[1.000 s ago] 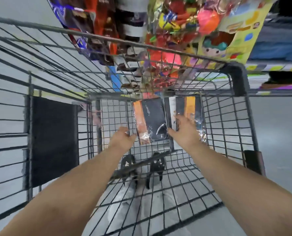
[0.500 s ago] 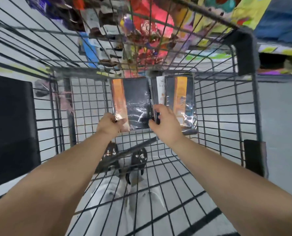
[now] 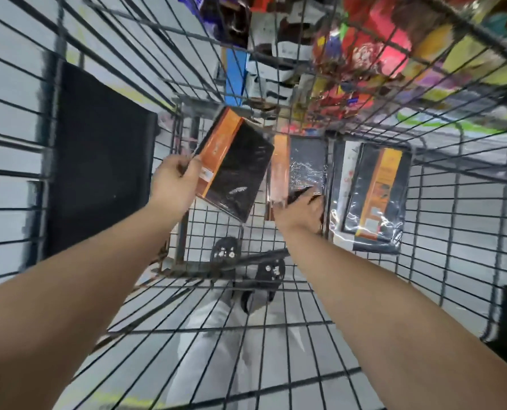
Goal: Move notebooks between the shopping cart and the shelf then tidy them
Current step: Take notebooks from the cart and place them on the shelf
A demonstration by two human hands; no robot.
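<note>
I look down into a wire shopping cart (image 3: 441,220). My left hand (image 3: 174,184) grips a black notebook with an orange band (image 3: 234,170), lifted and tilted off the cart floor. My right hand (image 3: 301,214) holds the lower edge of a second plastic-wrapped notebook (image 3: 299,170) that leans against the cart's far end. A third wrapped notebook (image 3: 376,196) stands to the right against the same end, untouched.
A black panel (image 3: 98,161) covers part of the cart's left side. Beyond the cart's far end hang colourful packaged goods (image 3: 364,48) on a shop display. My feet in dark sandals (image 3: 246,261) show through the cart's grid floor.
My left hand has lifted one notebook up and to the left, tilting it. My right hand has taken hold of the notebook behind it. The view has moved closer.
</note>
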